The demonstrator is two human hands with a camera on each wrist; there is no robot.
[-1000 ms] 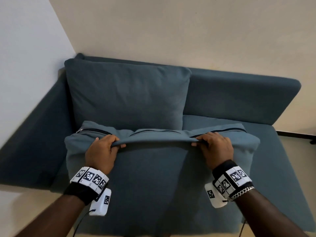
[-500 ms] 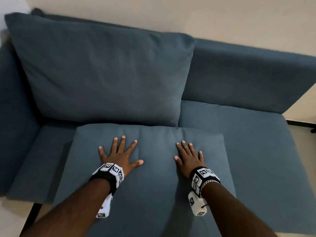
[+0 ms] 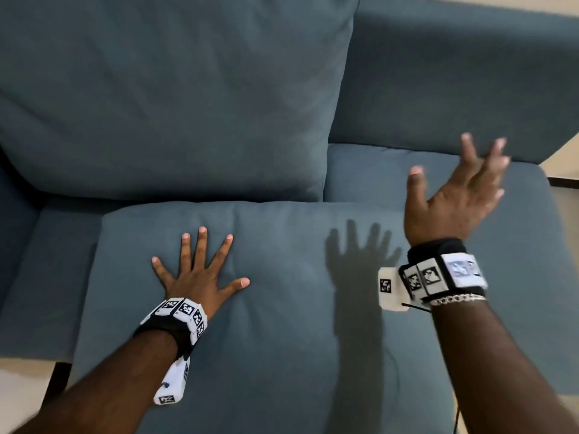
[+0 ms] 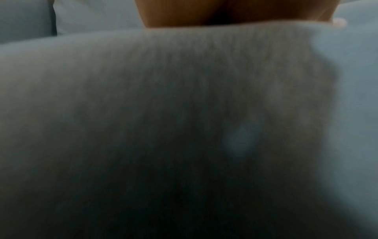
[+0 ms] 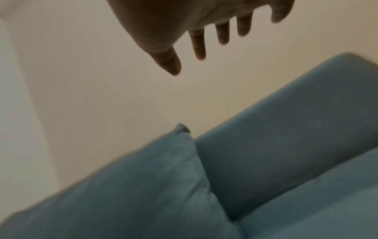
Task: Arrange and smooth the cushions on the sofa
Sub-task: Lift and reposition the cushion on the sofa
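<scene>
Head view: your left hand (image 3: 200,274) lies flat with fingers spread, palm pressing the loose cushion (image 3: 282,308) that lies flat on the sofa (image 3: 470,73) seat, its far edge touching the upright back cushion (image 3: 175,95). Your right hand (image 3: 451,202) is raised clear of the fabric, fingers spread and holding nothing; its shadow falls on the loose cushion below it. Creases radiate around the left palm.

Left wrist view: the picture is dim and blurred. Cushion fabric (image 4: 184,113) fills it, and only the heel of the left hand (image 4: 235,13) shows at the top.

Right wrist view: the right hand (image 5: 204,24) hangs in the air with fingers apart, above the back cushion (image 5: 143,186) and the sofa backrest (image 5: 296,129).

Judged step: smoothing the loose cushion by patting. The next move calls for bringing the right palm down flat on the cushion's right half, while the left hand steadies it. The right side of the backrest has no cushion against it.
</scene>
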